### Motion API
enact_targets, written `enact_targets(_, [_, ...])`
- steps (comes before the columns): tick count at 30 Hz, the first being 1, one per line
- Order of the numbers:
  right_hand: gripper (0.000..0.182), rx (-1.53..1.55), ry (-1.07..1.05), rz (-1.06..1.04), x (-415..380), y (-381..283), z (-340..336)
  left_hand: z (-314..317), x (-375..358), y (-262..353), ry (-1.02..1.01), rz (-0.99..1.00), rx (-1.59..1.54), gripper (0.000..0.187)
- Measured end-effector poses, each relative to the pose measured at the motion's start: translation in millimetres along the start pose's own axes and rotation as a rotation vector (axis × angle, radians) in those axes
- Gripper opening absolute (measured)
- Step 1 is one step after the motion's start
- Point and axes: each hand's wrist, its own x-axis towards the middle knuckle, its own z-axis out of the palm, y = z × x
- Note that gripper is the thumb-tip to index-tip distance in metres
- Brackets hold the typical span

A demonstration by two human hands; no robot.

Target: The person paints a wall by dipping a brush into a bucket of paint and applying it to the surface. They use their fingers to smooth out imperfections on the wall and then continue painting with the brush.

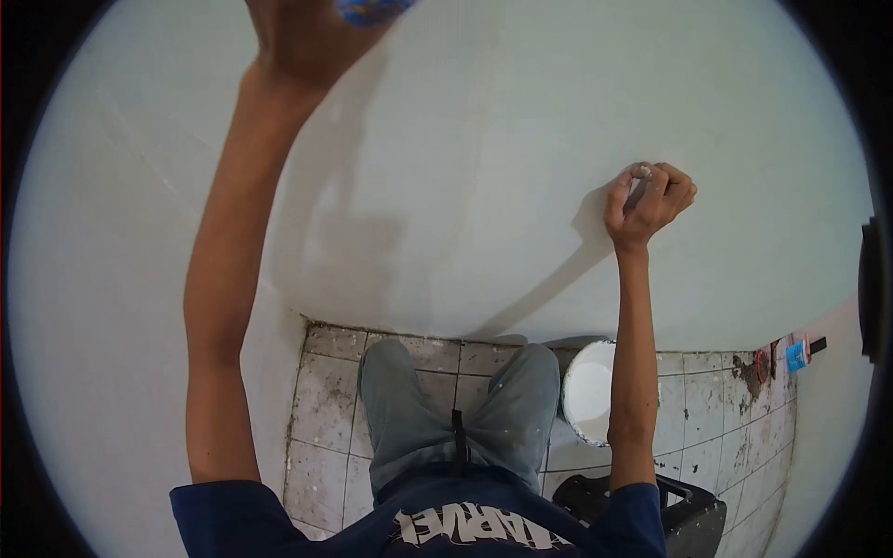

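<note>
Left hand (312, 42), cut by the edge, is at a blue object (372, 10); its grip I cannot tell. Right hand (651, 203) is half curled near the wall (502, 149), its hold unclear. Below it, the bucket (568, 414) could tip if the knee (535, 377) swings sideways.

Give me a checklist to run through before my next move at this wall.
1. Left hand fully in view: not ok, the top edge cuts it off.
2. Grip on the blue item at that hand: cannot tell, mostly out of frame.
3. Right hand empty: cannot tell, it is curled in front of the wall.
4. Bucket upright on the tiled floor: ok.
5. Footing: cannot tell, the feet are not visible.
</note>
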Motion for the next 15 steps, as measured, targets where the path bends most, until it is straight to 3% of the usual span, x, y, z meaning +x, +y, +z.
enact_targets(3, [0.017,0.001,0.004,-0.029,0.3,1.9,0.3,0.4,-61.7,57.0,-0.193,-0.113,0.078,0.027])
enact_targets(5, [0.017,0.003,-0.008,-0.028,1.3,3.7,1.6,-3.7,-117.1,120.4,-0.313,-0.341,-0.170,0.011])
enact_targets(6, [0.017,0.000,-0.015,-0.023,-0.9,3.5,0.6,-12.0,-146.5,158.9,-0.389,-0.347,-0.177,0.008])
enact_targets(11, [0.018,0.016,-0.003,-0.024,-1.1,2.2,0.6,-57.9,-302.1,321.3,-0.745,-0.590,-0.420,0.015])
enact_targets(12, [0.018,0.015,-0.002,-0.030,-0.5,2.6,1.1,-64.4,-318.2,336.5,-0.811,-0.627,-0.479,0.019])
enact_targets(15, [0.018,0.004,0.014,-0.017,0.9,0.9,1.2,-61.2,-323.6,336.7,-0.761,-0.734,-0.506,0.020])
